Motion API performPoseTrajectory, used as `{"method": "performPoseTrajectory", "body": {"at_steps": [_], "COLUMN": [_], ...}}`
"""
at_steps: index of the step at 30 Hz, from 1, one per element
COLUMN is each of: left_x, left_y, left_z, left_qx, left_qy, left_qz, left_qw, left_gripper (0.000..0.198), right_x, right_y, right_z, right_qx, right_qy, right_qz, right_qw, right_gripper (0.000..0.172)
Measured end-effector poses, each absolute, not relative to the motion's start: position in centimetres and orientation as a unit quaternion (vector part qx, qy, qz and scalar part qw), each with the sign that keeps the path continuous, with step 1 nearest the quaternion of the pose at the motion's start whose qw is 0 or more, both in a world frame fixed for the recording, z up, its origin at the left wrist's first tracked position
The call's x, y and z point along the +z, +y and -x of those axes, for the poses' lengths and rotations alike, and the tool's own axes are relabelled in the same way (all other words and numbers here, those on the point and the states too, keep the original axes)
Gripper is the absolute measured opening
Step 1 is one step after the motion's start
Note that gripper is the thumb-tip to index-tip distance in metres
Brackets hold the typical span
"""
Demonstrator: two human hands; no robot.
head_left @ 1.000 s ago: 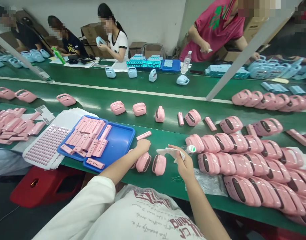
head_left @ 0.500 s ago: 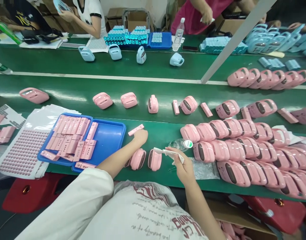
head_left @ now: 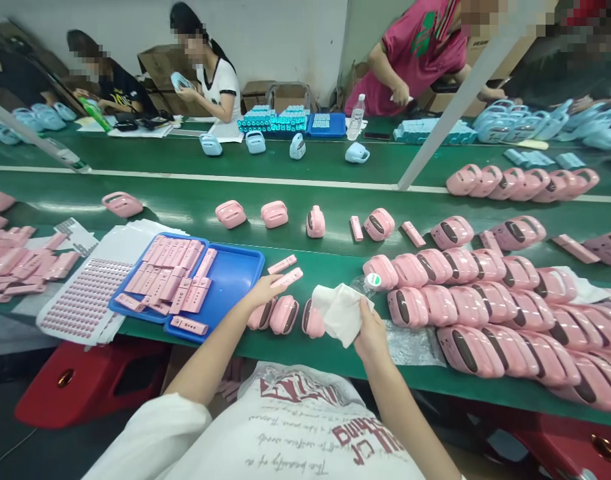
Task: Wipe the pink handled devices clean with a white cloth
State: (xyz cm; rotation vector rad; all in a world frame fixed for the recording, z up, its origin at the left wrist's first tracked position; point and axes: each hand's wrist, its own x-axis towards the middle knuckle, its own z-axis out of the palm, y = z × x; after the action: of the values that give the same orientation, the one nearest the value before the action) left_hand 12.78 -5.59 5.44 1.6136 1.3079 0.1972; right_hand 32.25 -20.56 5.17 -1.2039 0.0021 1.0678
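Observation:
My left hand (head_left: 264, 291) grips a slim pink plastic piece (head_left: 288, 278) with small marks on its face. Just beyond it, a similar pink piece (head_left: 282, 264) lies on the green table. In my right hand (head_left: 372, 333) hangs a white cloth (head_left: 338, 313), spread out and partly covering a rounded pink casing (head_left: 312, 319). Two more pink casings stand side by side below my left hand, the nearer one to the cloth (head_left: 284, 315) showing a dark oval panel. A clear bottle with a green-and-white cap (head_left: 372, 281) lies behind the cloth.
Blue trays (head_left: 240, 267) with pink pieces stand at left, beside a sticker sheet (head_left: 85, 293). Rows of pink casings (head_left: 458, 303) crowd the right. Spaced casings (head_left: 315, 222) line the strip ahead. Across it, people work with light-blue casings (head_left: 256, 142); a slanted post (head_left: 450, 110) rises there.
My left hand has lifted a pink piece off the table. The cloth in my right hand has opened out from a narrow fold. The view has tilted up, showing more of the people opposite.

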Motion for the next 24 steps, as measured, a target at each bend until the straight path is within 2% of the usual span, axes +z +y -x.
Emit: {"method": "performPoseTrajectory", "body": {"at_steps": [4, 7, 10, 14, 17, 19, 22, 24], "left_x": [7.4, 8.6, 9.4, 10.1, 10.8, 11.3, 12.1, 12.5], "left_y": [-11.1, -14.7, -16.9, -17.9, -17.7, -17.1, -15.8, -14.9], "left_z": [-12.7, -13.2, -13.5, -14.0, -14.6, -14.9, -14.9, -14.5], "left_qx": [0.201, 0.278, 0.294, 0.310, 0.316, 0.320, 0.340, 0.358], "left_qy": [0.509, 0.423, 0.379, 0.351, 0.333, 0.344, 0.380, 0.371], "left_qz": [-0.578, -0.490, -0.478, -0.478, -0.442, -0.388, -0.316, -0.308], "left_qw": [0.605, 0.710, 0.736, 0.743, 0.771, 0.793, 0.800, 0.800], "left_gripper": [0.057, 0.060, 0.058, 0.062, 0.080, 0.090, 0.093, 0.088], "right_x": [5.8, 7.1, 8.8, 10.4, 10.3, 9.7, 8.6, 8.1], "right_y": [-20.1, -19.6, -19.4, -19.7, -20.2, -20.7, -21.2, -21.0], "right_z": [-31.4, -31.1, -30.9, -30.1, -28.6, -27.4, -26.5, -26.9], "right_qx": [0.417, 0.394, 0.375, 0.340, 0.184, 0.087, 0.110, 0.193], "right_qy": [-0.010, -0.075, -0.148, -0.401, -0.630, -0.722, -0.804, -0.766], "right_qz": [0.519, 0.509, 0.508, 0.524, 0.491, 0.451, 0.362, 0.365], "right_qw": [0.746, 0.762, 0.761, 0.670, 0.573, 0.517, 0.458, 0.493], "right_gripper": [0.042, 0.045, 0.052, 0.053, 0.046, 0.045, 0.043, 0.042]}}
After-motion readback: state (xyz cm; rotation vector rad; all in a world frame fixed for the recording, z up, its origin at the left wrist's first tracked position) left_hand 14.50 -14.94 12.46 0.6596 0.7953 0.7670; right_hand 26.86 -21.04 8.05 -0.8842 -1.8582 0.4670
